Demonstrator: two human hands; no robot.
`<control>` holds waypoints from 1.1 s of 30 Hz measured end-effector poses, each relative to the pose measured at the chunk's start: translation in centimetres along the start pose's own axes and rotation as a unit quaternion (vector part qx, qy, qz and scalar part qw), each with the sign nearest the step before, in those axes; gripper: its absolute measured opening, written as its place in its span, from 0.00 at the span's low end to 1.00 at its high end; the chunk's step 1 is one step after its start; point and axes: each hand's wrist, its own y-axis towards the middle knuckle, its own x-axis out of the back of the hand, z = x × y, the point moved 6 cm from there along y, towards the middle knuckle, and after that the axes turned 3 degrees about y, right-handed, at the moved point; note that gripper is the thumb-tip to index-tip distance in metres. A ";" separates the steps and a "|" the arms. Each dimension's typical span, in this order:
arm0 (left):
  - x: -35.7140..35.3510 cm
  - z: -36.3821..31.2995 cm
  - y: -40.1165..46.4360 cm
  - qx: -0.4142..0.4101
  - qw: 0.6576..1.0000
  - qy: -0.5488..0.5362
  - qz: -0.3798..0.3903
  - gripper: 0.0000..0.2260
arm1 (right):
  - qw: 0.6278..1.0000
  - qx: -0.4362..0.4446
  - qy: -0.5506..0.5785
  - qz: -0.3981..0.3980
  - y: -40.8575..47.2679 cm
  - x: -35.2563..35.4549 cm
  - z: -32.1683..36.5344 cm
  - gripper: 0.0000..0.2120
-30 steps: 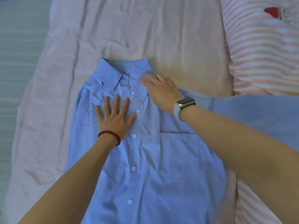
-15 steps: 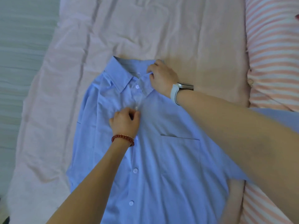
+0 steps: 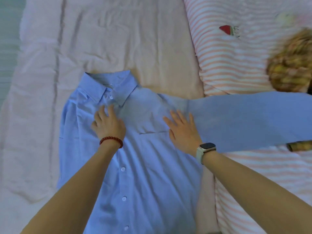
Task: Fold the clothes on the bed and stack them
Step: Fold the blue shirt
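A light blue button-up shirt (image 3: 145, 169) lies front side up on the pale pink bed cover (image 3: 118, 44), collar toward the far side. Its right sleeve (image 3: 249, 119) stretches out across the striped bedding. My left hand (image 3: 108, 124), with a red bead bracelet, lies flat on the shirt just below the collar, left of the button line. My right hand (image 3: 182, 130), with a watch at the wrist, presses flat on the chest by the pocket's right end. Neither hand grips cloth.
A pink and white striped quilt (image 3: 236, 68) with a small red watermelon patch (image 3: 225, 29) covers the right side. A blurred yellow-brown mottled item (image 3: 292, 66) lies at the right edge, partly under the sleeve. The floor (image 3: 8, 48) shows at far left.
Half a second ago both hands were pinching the shirt near the collar and placket. Both are now flat on the chest, the right one moved down to the pocket. The view has shifted.
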 end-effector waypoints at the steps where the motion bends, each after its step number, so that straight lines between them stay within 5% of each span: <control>1: 0.0 -1.6 -0.9 -0.036 0.999 0.009 0.003 0.25 | 1.000 -0.022 -0.008 0.010 -1.1 0.0 -1.5 0.25; 3: -0.4 -5.2 -2.7 -0.099 0.995 0.015 0.027 0.26 | 0.997 -0.067 0.020 -0.018 -3.3 1.1 -4.6 0.25; 5: -1.0 -9.2 -4.6 -0.150 0.987 0.007 0.060 0.26 | 0.977 -0.127 0.117 -0.128 -6.1 3.6 -8.6 0.22; 8: -1.6 -15.9 -7.8 -0.234 0.968 -0.007 0.088 0.26 | 0.885 -0.243 0.270 -0.291 -11.8 6.1 -16.5 0.18; 12: -3.5 -25.1 -12.5 -0.358 0.926 0.002 0.123 0.27 | 0.770 -0.383 0.392 -0.326 -17.6 4.6 -26.2 0.21; 17: -8.4 -33.4 -17.1 -0.445 0.877 0.078 0.166 0.27 | 0.558 -0.509 0.527 -0.390 -20.8 1.5 -34.9 0.17; 20: -11.8 -35.3 -17.6 -0.441 0.866 0.140 0.191 0.27 | 0.399 -0.554 0.632 -0.366 -20.5 -0.5 -38.1 0.25; 22: -13.3 -35.4 -17.3 -0.422 0.867 0.179 0.194 0.27 | 0.341 -0.550 0.676 -0.353 -19.8 -0.7 -39.6 0.28; 31: -13.2 -35.6 -16.9 -0.396 0.872 0.203 0.202 0.26 | 0.335 -0.549 0.664 -0.382 -20.0 0.0 -39.9 0.21; 33: -11.8 -36.1 -16.7 -0.384 0.888 0.139 0.212 0.24 | 0.363 -0.516 0.657 -0.414 -20.4 1.7 -38.9 0.16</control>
